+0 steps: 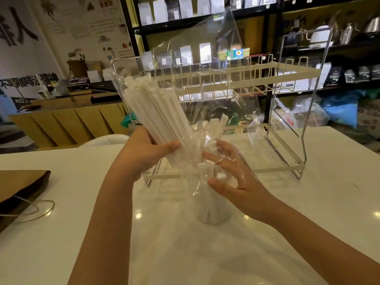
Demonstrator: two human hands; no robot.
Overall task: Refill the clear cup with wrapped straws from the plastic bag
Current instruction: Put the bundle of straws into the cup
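Fingers of the left hand (144, 153) are curled round a thick bundle of white paper-wrapped straws (156, 118), gripped near its lower end with the thumb laid across the front. The long axis of the bundle is tilted, its upper ends pointing toward eleven o'clock and its lower ends toward five o'clock, down at the clear cylindrical plastic cup (212, 210). The bundle is partly sheathed in a crinkled transparent plastic bag (205, 64), whose loose film rises toward one o'clock and drapes over the cup's mouth. Fingers of the right hand (232, 175) are spread and slightly bent, seen through the film at three o'clock of the cup's rim; whether the film is pinched cannot be told. The cup stands upright on the glossy white table (308, 202) and is filled with more wrapped straws standing on end. Behind it, at twelve o'clock, a two-tier white wire rack (287, 75) is set. A brown paper bag with string handles (18, 188) lies at nine o'clock.
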